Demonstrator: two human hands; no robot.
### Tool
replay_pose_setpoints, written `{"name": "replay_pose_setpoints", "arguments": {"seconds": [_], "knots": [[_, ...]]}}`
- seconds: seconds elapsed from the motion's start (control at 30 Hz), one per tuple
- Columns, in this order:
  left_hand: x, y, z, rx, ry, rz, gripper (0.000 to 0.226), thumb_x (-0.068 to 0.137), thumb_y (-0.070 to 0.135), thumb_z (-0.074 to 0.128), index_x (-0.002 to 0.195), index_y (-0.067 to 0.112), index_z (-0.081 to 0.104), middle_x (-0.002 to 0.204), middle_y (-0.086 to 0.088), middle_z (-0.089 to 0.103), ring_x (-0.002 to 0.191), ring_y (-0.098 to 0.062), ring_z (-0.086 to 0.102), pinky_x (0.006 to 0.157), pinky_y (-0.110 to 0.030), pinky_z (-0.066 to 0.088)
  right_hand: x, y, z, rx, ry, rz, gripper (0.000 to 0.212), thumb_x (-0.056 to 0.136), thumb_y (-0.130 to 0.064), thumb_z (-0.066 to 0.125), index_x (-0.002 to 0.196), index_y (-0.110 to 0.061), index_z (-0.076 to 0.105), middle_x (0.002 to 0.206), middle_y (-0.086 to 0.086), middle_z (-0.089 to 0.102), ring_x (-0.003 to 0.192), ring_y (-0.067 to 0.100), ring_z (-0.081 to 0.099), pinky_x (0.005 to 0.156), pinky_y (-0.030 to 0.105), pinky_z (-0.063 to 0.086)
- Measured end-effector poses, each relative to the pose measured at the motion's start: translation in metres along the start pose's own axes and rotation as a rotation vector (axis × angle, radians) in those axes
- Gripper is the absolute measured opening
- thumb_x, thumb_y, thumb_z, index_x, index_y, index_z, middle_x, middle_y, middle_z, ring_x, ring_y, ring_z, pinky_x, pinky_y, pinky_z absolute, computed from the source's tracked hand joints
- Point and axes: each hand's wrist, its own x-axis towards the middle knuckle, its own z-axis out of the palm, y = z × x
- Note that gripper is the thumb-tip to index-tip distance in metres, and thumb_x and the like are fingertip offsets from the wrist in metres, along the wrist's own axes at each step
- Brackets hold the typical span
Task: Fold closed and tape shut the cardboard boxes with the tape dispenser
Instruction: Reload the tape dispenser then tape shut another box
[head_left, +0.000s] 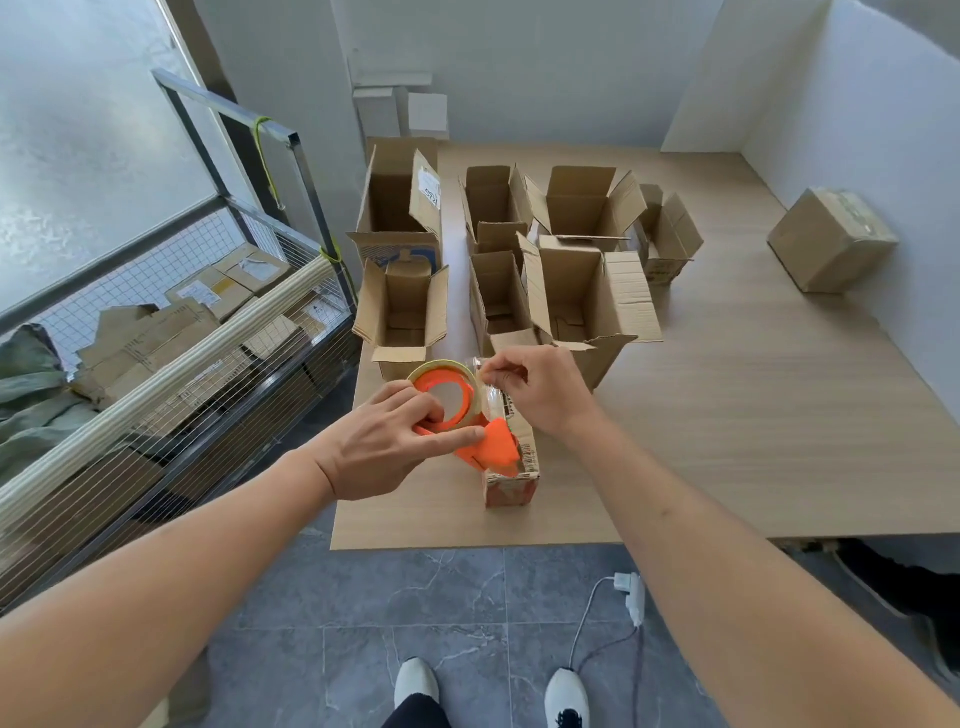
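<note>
My left hand grips the orange tape dispenser by its frame, fingers through the roll's core. The dispenser hovers over a small closed cardboard box near the table's front edge. My right hand pinches the loose end of the clear tape just above that box's far end. Behind it stand several open cardboard boxes with flaps up, one of them just beyond the dispenser. A closed, taped box lies at the table's right side.
The wooden table has bare surface to the right. A metal mesh cart full of flattened cardboard stands on the left. White boxes sit against the back wall. A white cable with a plug lies on the tiled floor by my feet.
</note>
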Motion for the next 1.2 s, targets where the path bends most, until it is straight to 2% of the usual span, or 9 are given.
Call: {"name": "replay_pose_setpoints", "arguments": {"seconds": [0.07,0.17,0.33,0.5,0.6,0.73,0.9,1.03,1.2], "knots": [[-0.008,-0.003,-0.001,-0.05,-0.036,-0.068,0.067,0.104,0.019,0.042,0.162,0.036,0.015,0.106,-0.008,0.05,0.087,-0.026,0.052,0.095,-0.046,0.046,-0.01,0.008,0.003,0.011,0.039,0.142,0.007,0.09,-0.014,0.075,0.09,-0.019,0.08,0.079,-0.012,0.073,0.075,-0.002,0.065,0.073,0.012,0.049],[-0.023,-0.008,-0.003,-0.113,-0.106,-0.127,0.06,0.107,0.03,0.034,0.162,0.038,0.011,0.107,-0.008,0.051,0.084,-0.022,0.05,0.086,-0.043,0.049,-0.025,0.01,0.01,-0.02,-0.028,0.244,0.005,0.091,-0.018,0.075,0.088,-0.021,0.078,0.076,-0.016,0.067,0.073,-0.005,0.061,0.066,0.006,0.039],[-0.019,0.001,-0.008,-0.245,-0.175,-0.178,0.056,0.109,0.041,0.031,0.161,0.043,0.011,0.101,-0.002,0.053,0.074,-0.015,0.043,0.065,-0.033,0.047,-0.038,0.009,0.018,0.069,-0.044,0.44,0.01,0.089,-0.03,0.075,0.082,-0.023,0.075,0.074,-0.015,0.069,0.074,0.001,0.064,0.062,0.011,0.043],[-0.021,0.018,-0.011,-0.258,-0.241,-0.232,0.053,0.107,0.057,0.021,0.158,0.053,0.007,0.11,-0.002,0.059,0.077,-0.015,0.048,0.068,-0.03,0.047,-0.053,0.016,0.019,0.16,-0.123,0.571,0.013,0.088,-0.017,0.077,0.075,-0.017,0.073,0.069,-0.005,0.074,0.066,0.005,0.073,0.07,0.026,0.061],[-0.021,0.038,-0.01,-0.266,-0.253,-0.257,0.053,0.106,0.056,0.025,0.158,0.051,0.013,0.102,0.0,0.061,0.072,-0.013,0.048,0.064,-0.028,0.046,-0.059,0.022,0.016,0.032,-0.173,0.543,0.016,0.088,-0.017,0.077,0.073,-0.021,0.071,0.071,-0.007,0.072,0.066,0.005,0.07,0.064,0.019,0.054],[-0.026,0.05,-0.009,-0.233,-0.279,-0.321,0.055,0.102,0.063,0.025,0.155,0.057,0.013,0.092,0.003,0.063,0.066,-0.013,0.052,0.061,-0.031,0.051,-0.078,0.042,0.003,-0.01,-0.162,0.57,0.016,0.089,-0.018,0.076,0.073,-0.022,0.073,0.079,-0.004,0.073,0.083,0.017,0.071,0.081,0.035,0.059],[-0.028,0.059,0.002,-0.218,-0.312,-0.387,0.057,0.098,0.068,0.022,0.154,0.059,0.015,0.094,0.006,0.066,0.073,-0.013,0.058,0.067,-0.031,0.052,-0.104,0.059,0.008,0.071,-0.097,0.564,0.019,0.091,-0.012,0.072,0.075,-0.021,0.076,0.074,-0.003,0.073,0.079,0.02,0.071,0.08,0.041,0.061],[-0.03,0.058,0.015,-0.219,-0.28,-0.437,0.057,0.097,0.066,0.029,0.154,0.059,0.02,0.088,0.009,0.064,0.068,-0.011,0.054,0.063,-0.031,0.051,-0.113,0.07,0.024,0.208,0.006,0.573,0.013,0.09,-0.011,0.073,0.085,-0.019,0.08,0.074,-0.002,0.075,0.072,0.018,0.072,0.078,0.042,0.062],[-0.035,0.049,0.027,-0.342,-0.268,-0.489,0.059,0.102,0.051,0.052,0.154,0.055,0.026,0.088,0.006,0.064,0.07,-0.012,0.054,0.067,-0.031,0.047,-0.115,0.079,0.04,0.259,0.055,0.595,0.017,0.09,-0.011,0.074,0.083,-0.025,0.079,0.071,-0.002,0.074,0.07,0.021,0.072,0.078,0.045,0.062]]}}
